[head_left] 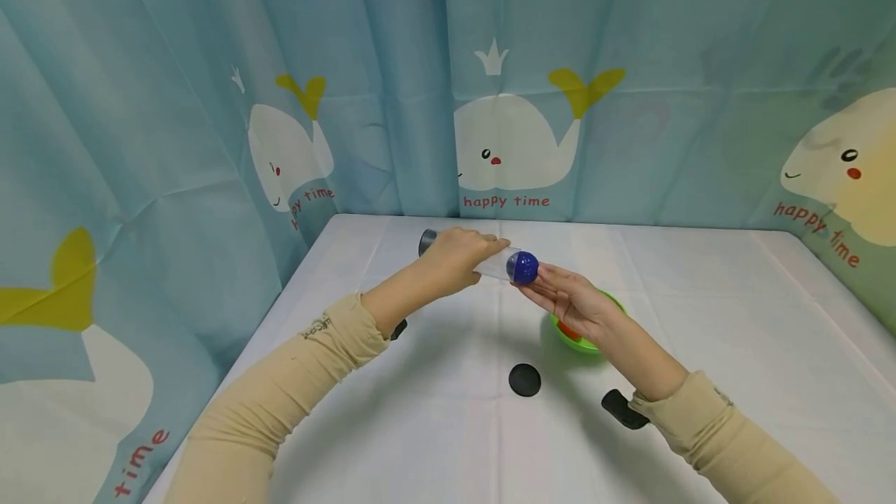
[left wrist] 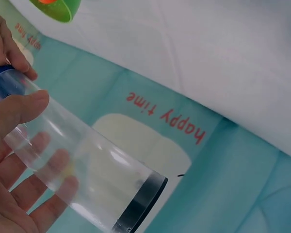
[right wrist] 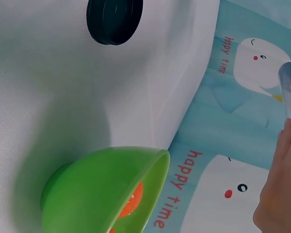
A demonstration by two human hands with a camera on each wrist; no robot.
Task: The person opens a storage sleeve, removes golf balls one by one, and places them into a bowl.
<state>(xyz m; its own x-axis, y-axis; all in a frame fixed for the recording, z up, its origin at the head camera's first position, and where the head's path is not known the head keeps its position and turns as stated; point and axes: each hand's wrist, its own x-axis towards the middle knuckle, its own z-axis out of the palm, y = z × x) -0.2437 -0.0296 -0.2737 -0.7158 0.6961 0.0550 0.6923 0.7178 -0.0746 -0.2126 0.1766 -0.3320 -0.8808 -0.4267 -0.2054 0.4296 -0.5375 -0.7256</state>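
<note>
In the head view, a black lid point(head_left: 524, 379) lies nearest; above, at twelve o'clock, the left hand point(head_left: 458, 259) wraps a clear tube point(head_left: 490, 263), while the right hand point(head_left: 570, 298), fingers nearly straight, presses a blue ball point(head_left: 523, 267) at its mouth. Left wrist view: the tube point(left wrist: 87, 170) looks light, stiff and slick, best gripped mid-barrel. Right wrist view: a green bowl point(right wrist: 102, 189) sits at six o'clock.

Bright, even light from overhead, and only soft shadows pool under the arms on the white table point(head_left: 700, 348). The head view bends at its edges. Pale glare streaks the clear tube point(left wrist: 87, 170); the hand point(right wrist: 281, 189) at 4 o'clock is blurred.
</note>
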